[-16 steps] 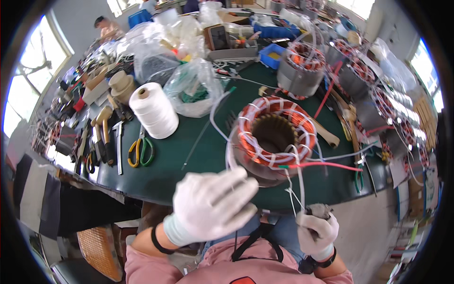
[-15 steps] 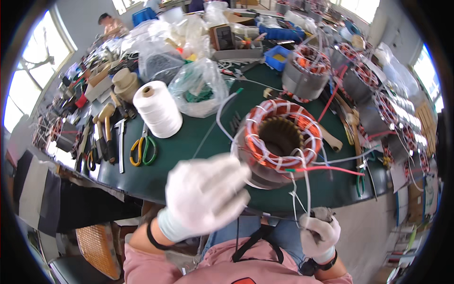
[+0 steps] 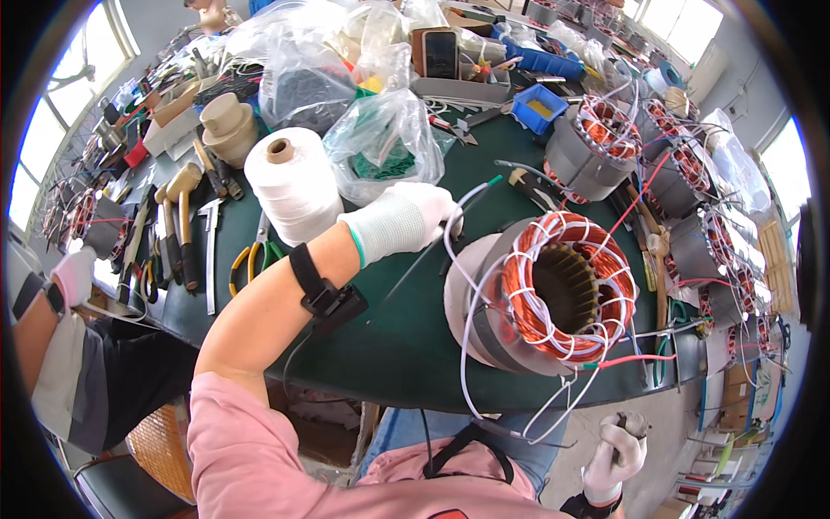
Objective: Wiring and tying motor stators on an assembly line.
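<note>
My left hand (image 3: 419,216), in a white knit glove, reaches across the green table beside the white thread cone (image 3: 294,186). Its fingers curl down at a small dark piece, largely covered by the hand. To its right a motor stator (image 3: 501,285) stands with its copper windings (image 3: 616,259) tied in white cord. A white sleeved lead (image 3: 464,368) loops from it over the table's front edge. My right hand (image 3: 616,458), also gloved, is held low beyond that edge, its fingers closed around something dark that I cannot make out.
Scissors (image 3: 251,259), a caliper (image 3: 210,259) and mallets (image 3: 183,221) lie at left. A clear bag (image 3: 389,147) and a blue tray (image 3: 538,108) sit farther back. More stators (image 3: 596,147) line the right. Another person's gloved hand (image 3: 73,277) shows at far left.
My left hand has moved forward, away from the stator's near side to beside the thread cone. My right hand has moved right and down, away from the white lead. Another person's hand has appeared at left.
</note>
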Tool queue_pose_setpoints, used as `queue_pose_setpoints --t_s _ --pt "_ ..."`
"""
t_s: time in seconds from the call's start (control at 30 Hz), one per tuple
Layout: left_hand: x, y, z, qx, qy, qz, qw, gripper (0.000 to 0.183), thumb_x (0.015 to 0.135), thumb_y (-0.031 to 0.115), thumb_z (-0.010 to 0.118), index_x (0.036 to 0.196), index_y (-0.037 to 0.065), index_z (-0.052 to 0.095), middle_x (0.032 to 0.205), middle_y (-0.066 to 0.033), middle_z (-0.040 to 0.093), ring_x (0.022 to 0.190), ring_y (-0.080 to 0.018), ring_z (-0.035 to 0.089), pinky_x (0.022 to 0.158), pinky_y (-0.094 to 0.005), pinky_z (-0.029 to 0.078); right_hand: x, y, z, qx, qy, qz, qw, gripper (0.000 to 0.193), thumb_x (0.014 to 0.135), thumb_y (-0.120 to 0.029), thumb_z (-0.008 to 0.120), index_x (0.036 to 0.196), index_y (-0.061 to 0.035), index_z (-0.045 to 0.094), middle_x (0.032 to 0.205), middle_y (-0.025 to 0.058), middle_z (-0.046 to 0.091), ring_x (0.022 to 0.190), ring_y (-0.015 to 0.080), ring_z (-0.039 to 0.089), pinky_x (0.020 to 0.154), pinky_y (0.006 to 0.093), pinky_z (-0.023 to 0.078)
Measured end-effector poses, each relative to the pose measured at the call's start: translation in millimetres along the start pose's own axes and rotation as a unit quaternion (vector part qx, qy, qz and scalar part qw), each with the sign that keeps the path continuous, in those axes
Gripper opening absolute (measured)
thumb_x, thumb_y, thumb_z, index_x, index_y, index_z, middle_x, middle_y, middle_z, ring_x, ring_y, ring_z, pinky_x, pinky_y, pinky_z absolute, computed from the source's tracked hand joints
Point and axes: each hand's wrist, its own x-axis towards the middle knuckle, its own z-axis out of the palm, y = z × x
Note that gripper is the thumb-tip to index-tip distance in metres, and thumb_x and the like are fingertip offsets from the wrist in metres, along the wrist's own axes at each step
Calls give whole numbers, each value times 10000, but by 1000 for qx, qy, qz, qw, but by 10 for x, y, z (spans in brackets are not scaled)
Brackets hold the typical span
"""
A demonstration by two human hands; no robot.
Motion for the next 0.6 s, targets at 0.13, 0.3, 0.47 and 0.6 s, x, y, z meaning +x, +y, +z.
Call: queue_pose_setpoints --t_s 0.13,0.3,0.47,0.6 --pt "101 -35 237 99 -11 9 995 172 845 168 706 1014 153 735 1016 -93 672 1000 -328 671 845 -442 548 144 -83 6 22 3 -16 1000 263 692 130 523 821 -50 665 690 101 610 548 239 580 555 309 483" --pt "-166 -152 251 155 67 15 985 175 852 166 710 1005 82 704 1031 -113 654 979 -351 644 859 -453 528 353 -93 -17 134 -28 -55 989 326 681 172 529 832 -33 734 666 74 601 540 218 573 548 294 490" --pt "-731 733 -515 23 408 -91 908 229 888 39 628 1099 69 710 921 -90 639 853 -222 642 771 -364 506 607 4 -122 50 73 -108 990 331 746 139 640 1014 -34 732 798 87 666 714 240 627 748 346 528" --pt "-952 1802 -567 -115 375 -25 920 288 900 -23 625 1163 51 718 1014 -55 667 824 -78 606 722 -233 481 971 -17 -100 1 35 -135 990 331 730 4 787 1050 -75 758 972 94 650 885 278 643 793 370 529"
